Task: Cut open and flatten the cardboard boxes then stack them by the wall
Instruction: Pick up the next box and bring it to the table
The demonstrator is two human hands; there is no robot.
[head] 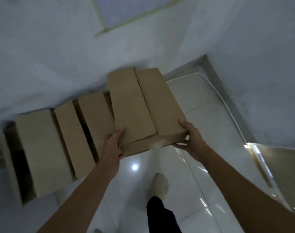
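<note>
By the wall, at the right end of the row: one cardboard box, off the floor, carried in both hands. It's full box shape, with the two top flaps shut and a seam between them, so not cut or flattened yet.

- Left hand grips the near-left corner: thumb on the top flap, fingers curled round the side.
- Right hand grips the near-right corner: thumb on top, fingers underneath.
- The other boxes sit in a line against the wall to its left. Several have open tops and none looks flat.
- No cutter in view.

My read is that this one needs clear tile floor first. Keep the two-corner grip and carry it level so the flaps don't spring. Set it down seam-up, away from the socked foot. Slit the seam tape, flip it and slit the bottom, then press it flat before anything goes to the wall.
</note>
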